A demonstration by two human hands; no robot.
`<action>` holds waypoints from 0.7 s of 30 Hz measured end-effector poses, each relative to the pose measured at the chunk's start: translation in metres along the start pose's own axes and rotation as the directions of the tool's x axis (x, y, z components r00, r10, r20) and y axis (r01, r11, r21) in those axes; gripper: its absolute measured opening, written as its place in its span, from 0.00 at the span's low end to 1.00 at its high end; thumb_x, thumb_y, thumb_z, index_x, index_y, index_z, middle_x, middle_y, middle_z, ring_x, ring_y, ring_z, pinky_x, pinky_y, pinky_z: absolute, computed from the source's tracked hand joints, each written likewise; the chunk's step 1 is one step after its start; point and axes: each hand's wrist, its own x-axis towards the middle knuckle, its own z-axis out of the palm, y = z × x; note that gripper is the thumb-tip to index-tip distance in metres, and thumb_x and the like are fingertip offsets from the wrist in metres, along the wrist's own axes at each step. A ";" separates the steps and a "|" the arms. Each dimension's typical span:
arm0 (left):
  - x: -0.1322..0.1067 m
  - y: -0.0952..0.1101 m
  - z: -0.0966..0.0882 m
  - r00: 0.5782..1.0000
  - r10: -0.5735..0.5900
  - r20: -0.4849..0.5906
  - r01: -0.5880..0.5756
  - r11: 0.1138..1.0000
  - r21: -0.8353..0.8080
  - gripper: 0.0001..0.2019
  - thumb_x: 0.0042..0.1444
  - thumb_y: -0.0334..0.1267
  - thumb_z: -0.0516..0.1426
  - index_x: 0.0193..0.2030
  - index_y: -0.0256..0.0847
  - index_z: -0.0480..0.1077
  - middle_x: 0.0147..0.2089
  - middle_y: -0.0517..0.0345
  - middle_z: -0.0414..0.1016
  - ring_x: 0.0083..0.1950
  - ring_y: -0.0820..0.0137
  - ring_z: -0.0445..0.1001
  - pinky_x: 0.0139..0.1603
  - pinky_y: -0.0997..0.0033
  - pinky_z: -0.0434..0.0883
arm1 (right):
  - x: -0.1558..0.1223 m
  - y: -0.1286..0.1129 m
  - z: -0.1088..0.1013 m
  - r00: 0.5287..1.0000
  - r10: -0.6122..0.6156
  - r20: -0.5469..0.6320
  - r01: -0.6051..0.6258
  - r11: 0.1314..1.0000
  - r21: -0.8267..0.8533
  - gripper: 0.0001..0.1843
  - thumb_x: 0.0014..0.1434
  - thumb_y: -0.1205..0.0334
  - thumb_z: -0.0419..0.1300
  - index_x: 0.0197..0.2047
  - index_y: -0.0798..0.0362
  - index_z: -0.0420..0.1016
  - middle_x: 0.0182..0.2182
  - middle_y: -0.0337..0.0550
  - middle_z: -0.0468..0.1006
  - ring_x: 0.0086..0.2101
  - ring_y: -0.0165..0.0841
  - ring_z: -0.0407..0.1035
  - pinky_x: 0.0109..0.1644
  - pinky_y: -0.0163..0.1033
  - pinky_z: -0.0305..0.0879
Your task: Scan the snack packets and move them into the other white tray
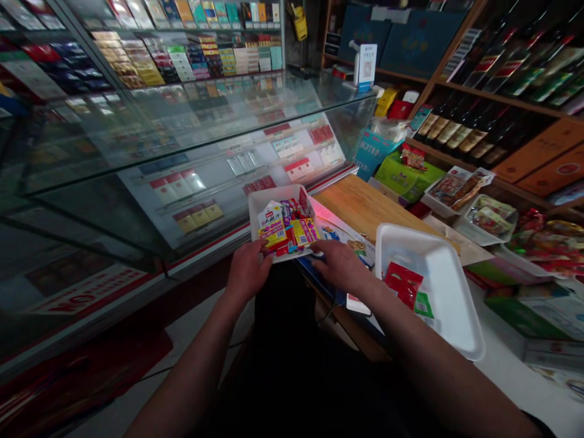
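The small tray (254, 213) lies just ahead, between my hands. Left hand (247, 267) grips its near-left corner; right hand (341, 264) half-curled opposite — grip unclear.

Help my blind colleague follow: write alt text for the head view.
The left hand grips a small white bin of colorful packets, right hand at its corner, beside a glass counter; rightward, a larger tub holds red and green packets.

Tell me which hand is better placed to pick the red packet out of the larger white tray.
Right, I'd judge. The right hand is nearer the red packet and the larger white tray. The left hand is farther off, at the smaller tray's near left corner.
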 end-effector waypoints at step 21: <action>0.108 0.034 0.042 0.945 0.217 0.243 -0.238 0.970 0.059 0.14 0.60 0.32 0.56 0.52 0.39 0.74 0.50 0.42 0.80 0.54 0.55 0.77 0.57 0.59 0.70 | 0.055 -0.017 0.034 0.915 0.396 -0.072 -0.392 0.918 0.064 0.21 0.65 0.57 0.58 0.58 0.58 0.73 0.48 0.56 0.81 0.48 0.45 0.75 0.52 0.46 0.68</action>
